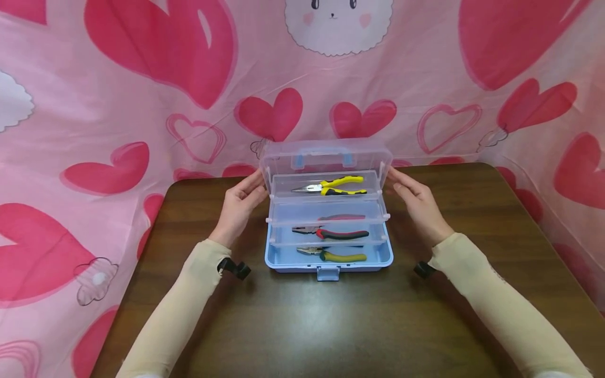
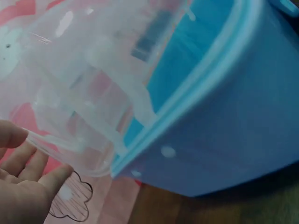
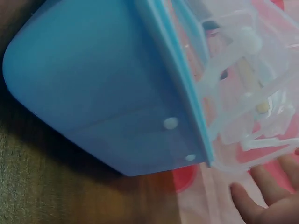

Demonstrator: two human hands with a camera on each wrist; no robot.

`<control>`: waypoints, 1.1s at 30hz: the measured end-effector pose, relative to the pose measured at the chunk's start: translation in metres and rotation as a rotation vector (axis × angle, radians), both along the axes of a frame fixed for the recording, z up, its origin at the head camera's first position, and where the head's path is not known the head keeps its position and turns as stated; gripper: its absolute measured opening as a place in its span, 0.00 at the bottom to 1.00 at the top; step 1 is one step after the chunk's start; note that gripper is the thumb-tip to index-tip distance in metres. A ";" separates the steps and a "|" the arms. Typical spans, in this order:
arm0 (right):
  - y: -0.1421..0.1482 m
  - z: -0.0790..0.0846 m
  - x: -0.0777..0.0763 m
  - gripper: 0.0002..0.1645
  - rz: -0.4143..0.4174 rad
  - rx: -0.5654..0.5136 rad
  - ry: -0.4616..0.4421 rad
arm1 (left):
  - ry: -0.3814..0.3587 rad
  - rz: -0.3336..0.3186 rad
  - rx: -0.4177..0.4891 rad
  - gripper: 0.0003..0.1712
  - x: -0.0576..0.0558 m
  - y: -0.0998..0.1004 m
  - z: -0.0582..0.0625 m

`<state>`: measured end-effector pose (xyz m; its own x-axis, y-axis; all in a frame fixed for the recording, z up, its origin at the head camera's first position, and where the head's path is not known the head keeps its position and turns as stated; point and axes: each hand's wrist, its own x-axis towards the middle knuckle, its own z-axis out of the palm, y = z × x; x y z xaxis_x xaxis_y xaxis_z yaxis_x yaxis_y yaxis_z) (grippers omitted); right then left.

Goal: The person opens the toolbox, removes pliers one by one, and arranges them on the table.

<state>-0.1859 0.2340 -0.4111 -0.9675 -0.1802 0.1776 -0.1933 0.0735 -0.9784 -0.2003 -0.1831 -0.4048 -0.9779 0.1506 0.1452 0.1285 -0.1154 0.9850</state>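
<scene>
A toolbox with a light-blue base (image 1: 329, 268) stands on the table with its clear lid (image 1: 326, 149) raised. Its clear trays are fanned out in steps. Yellow-and-black long-nose pliers (image 1: 344, 181) lie in the top tray (image 1: 288, 197). Below are red-and-black pliers (image 1: 342, 234) and, at the bottom, yellow-green-handled pliers (image 1: 342, 257). My left hand (image 1: 240, 205) is at the lid's left side, its fingertips (image 2: 63, 171) right by the lid's edge. At the lid's right side, my right hand (image 1: 418, 205) has its fingers (image 3: 245, 198) extended beside the edge; some fingertips are hidden behind the lid.
The dark wooden table (image 1: 312, 325) has its back edge just behind the toolbox. A pink cloth with hearts (image 1: 160, 47) hangs behind and along the sides. A latch (image 1: 328, 273) sticks out at the base's front. Black wrist straps (image 1: 235, 268) sit over beige sleeves.
</scene>
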 end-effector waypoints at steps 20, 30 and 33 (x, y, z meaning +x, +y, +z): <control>-0.006 -0.022 -0.019 0.36 0.176 -0.013 -0.202 | -0.028 -0.010 -0.012 0.35 -0.018 0.005 -0.033; -0.007 -0.024 -0.027 0.38 0.200 -0.048 -0.253 | -0.086 -0.017 -0.075 0.39 -0.020 0.005 -0.039; -0.007 -0.024 -0.029 0.38 0.194 -0.018 -0.276 | -0.100 -0.014 -0.110 0.39 -0.021 0.005 -0.042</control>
<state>-0.2150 0.2267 -0.4356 -0.9274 -0.3651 -0.0813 0.0701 0.0439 -0.9966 -0.2210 -0.1782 -0.4465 -0.9843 0.1744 0.0285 0.0277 -0.0069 0.9996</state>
